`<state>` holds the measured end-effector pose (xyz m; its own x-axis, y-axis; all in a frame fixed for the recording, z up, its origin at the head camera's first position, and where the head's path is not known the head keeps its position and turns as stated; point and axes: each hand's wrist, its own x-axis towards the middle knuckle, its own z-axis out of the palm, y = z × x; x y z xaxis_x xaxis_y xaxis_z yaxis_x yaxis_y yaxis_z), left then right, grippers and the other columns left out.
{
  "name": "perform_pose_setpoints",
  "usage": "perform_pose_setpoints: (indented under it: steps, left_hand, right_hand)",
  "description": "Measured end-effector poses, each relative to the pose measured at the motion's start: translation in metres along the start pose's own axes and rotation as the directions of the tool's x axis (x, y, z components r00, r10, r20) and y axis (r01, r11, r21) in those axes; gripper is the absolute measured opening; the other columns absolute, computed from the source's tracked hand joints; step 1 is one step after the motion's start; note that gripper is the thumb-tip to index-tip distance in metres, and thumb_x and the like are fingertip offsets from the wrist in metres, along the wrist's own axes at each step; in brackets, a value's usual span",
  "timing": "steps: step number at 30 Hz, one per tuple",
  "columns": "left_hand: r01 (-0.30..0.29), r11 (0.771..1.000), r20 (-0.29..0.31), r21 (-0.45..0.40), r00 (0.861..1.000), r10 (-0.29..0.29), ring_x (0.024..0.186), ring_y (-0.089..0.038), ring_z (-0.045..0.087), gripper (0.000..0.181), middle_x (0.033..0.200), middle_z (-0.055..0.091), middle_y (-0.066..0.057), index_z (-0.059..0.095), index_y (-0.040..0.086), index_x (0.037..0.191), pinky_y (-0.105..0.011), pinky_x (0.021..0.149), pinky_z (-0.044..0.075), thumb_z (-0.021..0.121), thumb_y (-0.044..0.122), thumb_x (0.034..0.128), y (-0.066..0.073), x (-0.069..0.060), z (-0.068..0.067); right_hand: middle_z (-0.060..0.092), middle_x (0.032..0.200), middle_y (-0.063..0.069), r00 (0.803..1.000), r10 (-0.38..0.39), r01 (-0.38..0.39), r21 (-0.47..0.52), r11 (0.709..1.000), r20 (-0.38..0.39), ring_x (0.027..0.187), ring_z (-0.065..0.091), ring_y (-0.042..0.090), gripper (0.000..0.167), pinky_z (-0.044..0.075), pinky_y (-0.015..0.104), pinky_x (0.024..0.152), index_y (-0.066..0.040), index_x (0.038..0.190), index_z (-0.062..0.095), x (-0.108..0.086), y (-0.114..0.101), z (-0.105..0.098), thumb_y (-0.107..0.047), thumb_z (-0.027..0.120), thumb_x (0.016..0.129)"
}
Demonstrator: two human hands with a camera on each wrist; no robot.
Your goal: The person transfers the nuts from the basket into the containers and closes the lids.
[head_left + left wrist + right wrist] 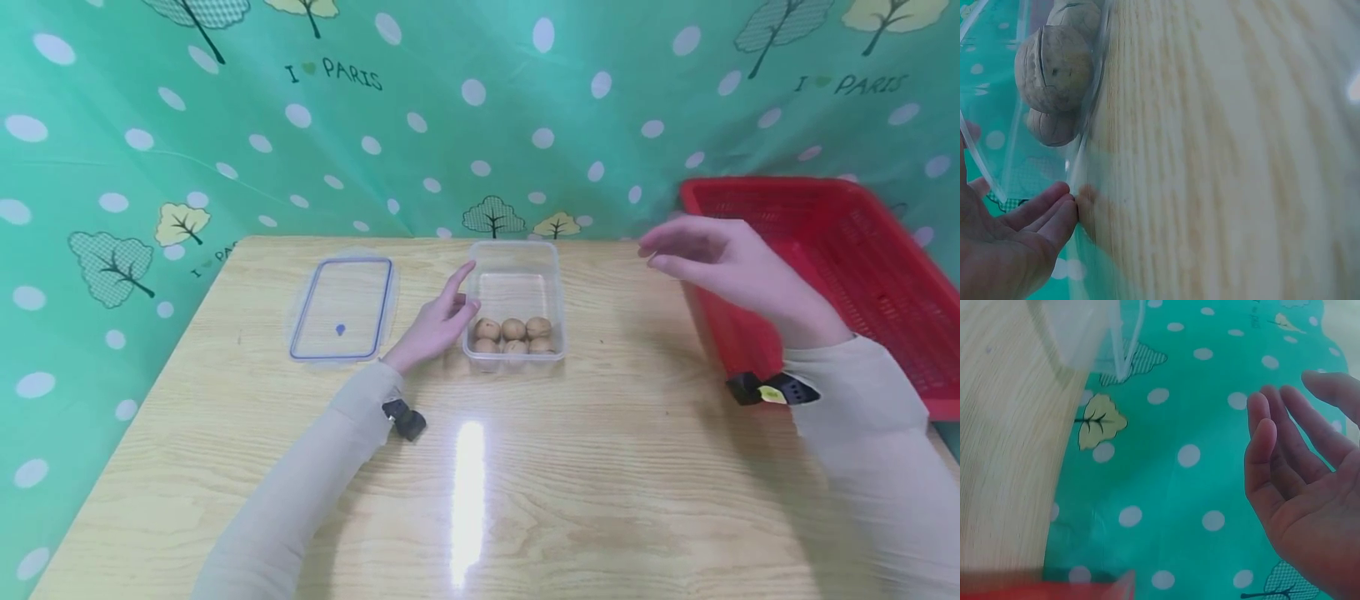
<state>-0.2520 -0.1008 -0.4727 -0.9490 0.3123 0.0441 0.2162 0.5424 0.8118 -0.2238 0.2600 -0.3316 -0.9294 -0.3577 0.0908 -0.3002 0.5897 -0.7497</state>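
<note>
A clear plastic container (517, 287) stands on the table, with several walnuts (513, 329) gathered at its near end. My left hand (438, 325) is at the container's left side, index finger stretched forward along the rim. In the left wrist view, the left fingertips (1063, 200) touch or nearly touch the container's lower edge, close to the walnuts (1054, 69). Raised above the table by the red basket (716, 292), my right hand (720, 250) holds nothing. Its fingers are loosely bent, thumb apart from them, in the right wrist view.
A clear lid (345, 304) with a blue seal lies flat, left of the container. The red basket occupies the table's right side. Behind the table hangs a green dotted cloth (450, 125). The wooden table (585, 483) reflects a bright light strip.
</note>
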Motion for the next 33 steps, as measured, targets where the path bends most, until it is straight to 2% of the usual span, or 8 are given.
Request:
perform_pose_setpoints:
  steps: [8,15,20,29,33]
  left_hand:
    - [-0.005,1.0,0.006,-0.013,1.0,0.006,0.119,-0.033,0.054,0.063,0.13,0.054,-0.025,0.014,0.031,0.155,-0.05,0.1,0.042,0.047,0.035,0.101,0.0,0.002,0.001]
    - [-0.004,1.0,0.006,-0.017,1.0,0.005,0.117,-0.032,0.055,0.063,0.128,0.056,-0.024,0.015,0.031,0.155,-0.05,0.099,0.043,0.047,0.034,0.101,0.001,0.001,0.001]
    - [-0.003,1.0,0.004,-0.014,1.0,0.003,0.117,-0.032,0.054,0.063,0.128,0.056,-0.025,0.015,0.033,0.155,-0.05,0.099,0.042,0.047,0.035,0.101,0.001,0.0,0.001]
    - [-0.003,1.0,0.005,-0.01,1.0,0.003,0.116,-0.033,0.056,0.063,0.126,0.057,-0.024,0.014,0.033,0.155,-0.05,0.099,0.043,0.046,0.035,0.1012,0.001,0.0,0.0]
    - [-0.006,1.0,0.005,-0.01,1.0,0.006,0.114,-0.033,0.056,0.063,0.125,0.058,-0.023,0.014,0.032,0.155,-0.05,0.098,0.043,0.046,0.035,0.1012,0.001,0.0,0.0]
  right_hand:
    - [0.062,0.116,0.005,0.999,0.047,-0.046,-0.068,0.997,0.011,0.101,0.058,0.016,0.034,0.048,0.013,0.077,-0.017,0.125,0.062,-0.006,0.003,-0.015,-0.027,0.066,0.093]
    - [0.06,0.121,0.002,0.999,0.04,-0.038,-0.127,0.991,0.017,0.107,0.053,0.011,0.032,0.045,0.01,0.078,-0.016,0.124,0.063,-0.008,0.006,-0.028,-0.026,0.065,0.094]
    - [0.061,0.12,0.0,0.996,0.087,-0.082,-0.165,0.983,0.018,0.104,0.054,0.011,0.034,0.046,0.011,0.075,-0.02,0.125,0.062,-0.011,0.009,-0.036,-0.029,0.066,0.093]
    - [0.063,0.118,0.001,0.993,0.118,-0.116,-0.178,0.977,-0.002,0.097,0.06,0.007,0.036,0.047,0.01,0.073,-0.015,0.126,0.062,-0.009,0.018,-0.046,-0.03,0.066,0.093]
    - [0.064,0.114,0.001,0.989,0.146,-0.144,-0.184,0.972,-0.004,0.094,0.06,0.008,0.037,0.05,0.014,0.069,-0.015,0.127,0.061,-0.008,0.023,-0.051,-0.03,0.065,0.094]
